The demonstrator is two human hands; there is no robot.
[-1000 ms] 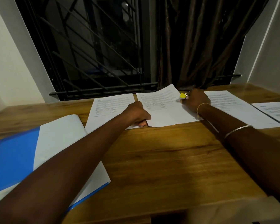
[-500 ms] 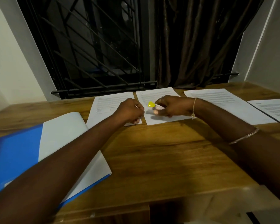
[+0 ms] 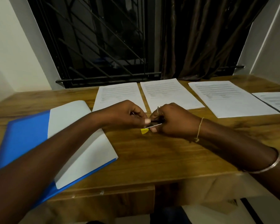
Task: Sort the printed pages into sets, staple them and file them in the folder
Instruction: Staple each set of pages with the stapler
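Over table [image 3: 152, 159], R fingers [image 3: 154, 129] grip stapler [image 3: 153, 125], L fingers [image 3: 146, 121] pinch its end.

Left hand [image 3: 128, 115], right hand [image 3: 173, 121] meet, pinch grips on stapler [image 3: 144, 131].

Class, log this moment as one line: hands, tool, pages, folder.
left hand: pinches stapler | right hand: holds stapler | pages: flat at back of table | folder: open, left

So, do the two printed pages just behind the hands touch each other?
Apart. The head view shows a strip of wooden table between the left page and the page beside it along their visible edges.
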